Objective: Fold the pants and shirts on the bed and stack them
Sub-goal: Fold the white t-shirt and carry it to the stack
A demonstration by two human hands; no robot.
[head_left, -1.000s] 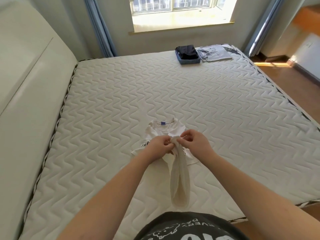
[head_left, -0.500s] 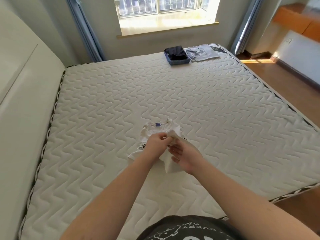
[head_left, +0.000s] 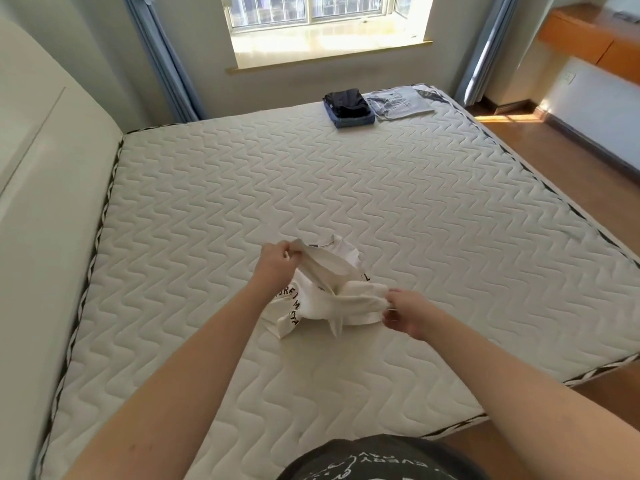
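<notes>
Two folded piles point(head_left: 349, 107) sit at the bed's point(head_left: 381, 209) far edge; left hand point(head_left: 275, 265) and right hand point(head_left: 405, 311) both grip the unfolded white shirt point(head_left: 329, 292).

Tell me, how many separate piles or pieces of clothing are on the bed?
3: a white shirt gripped by both hands near the front, a dark folded stack at the far edge, and a light folded garment beside it. Each pile may hide more.
</notes>
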